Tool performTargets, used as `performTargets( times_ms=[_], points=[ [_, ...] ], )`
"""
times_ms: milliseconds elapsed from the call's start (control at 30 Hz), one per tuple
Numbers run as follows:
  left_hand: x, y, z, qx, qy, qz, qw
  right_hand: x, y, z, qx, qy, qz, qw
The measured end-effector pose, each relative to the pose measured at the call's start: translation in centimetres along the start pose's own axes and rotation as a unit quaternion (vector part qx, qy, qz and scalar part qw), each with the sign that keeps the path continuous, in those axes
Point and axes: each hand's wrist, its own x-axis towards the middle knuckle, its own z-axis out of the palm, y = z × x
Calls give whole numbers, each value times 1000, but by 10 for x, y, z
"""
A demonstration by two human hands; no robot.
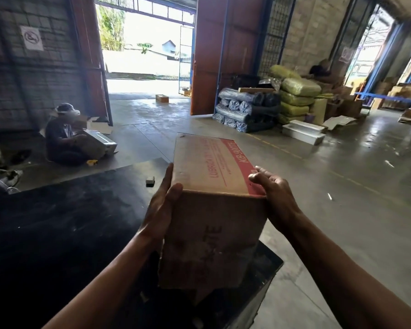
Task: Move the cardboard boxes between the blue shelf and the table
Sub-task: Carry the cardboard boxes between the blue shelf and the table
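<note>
Left hand (161, 205) and right hand (277, 198) clamp the cardboard box (207, 167) by its near end, length pointing away over the counter's (57, 222) right edge

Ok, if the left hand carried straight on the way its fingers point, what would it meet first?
Nothing, it seems: the left hand flanks the cardboard box, pointing forward past the table to floor; depth unclear.

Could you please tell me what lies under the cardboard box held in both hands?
A corner of the black table lies beneath the cardboard box, gripped by the left hand and right hand. The box covers its own underside, so contact with the table cannot be seen.
</note>
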Motion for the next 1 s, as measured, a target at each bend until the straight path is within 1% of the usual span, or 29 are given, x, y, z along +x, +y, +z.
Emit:
performTargets(
  times_ms=[100,167,200,267,333,400,467,533,600,667,733,800,900,933,1000],
  points=[
    [13,16,-8,34,-31,18,999,-1,9,3,4,-3,3,1000],
    [19,17,-8,61,-50,22,997,-1,11,-2,-40,8,-25,999],
    [21,19,-5,74,-56,25,995,-1,11,-6,-83,24,-50,995],
    [26,22,3,96,-52,34,993,-1,7,-17,-198,46,-101,974],
    [29,27,11,98,-44,34,994,-5,5,-26,-302,23,-126,945],
    [32,30,20,95,-49,35,994,-8,4,-37,-357,-11,-150,922],
    [35,33,34,126,-47,44,990,-13,-1,-47,-375,-37,-161,912],
    [38,39,54,143,-65,63,986,-15,-7,-54,-405,-60,-182,894],
    [39,47,75,153,-96,78,980,-15,-9,-59,-423,-64,-205,880],
    [39,47,88,160,-114,82,977,-12,-10,-68,-423,-58,-219,878],
    [34,36,88,168,-125,64,976,-9,-9,-84,-421,-49,-219,879],
    [24,20,79,208,-135,41,968,-6,-6,-103,-414,-38,-206,886],
    [8,-4,62,256,-123,19,958,-3,1,-125,-397,-44,-187,897],
    [5,-8,59,255,-122,13,959,-3,1,-126,-400,-46,-197,894],
    [2,-10,56,247,-120,4,961,-2,-2,-116,-424,-57,-246,870]
  ],
)
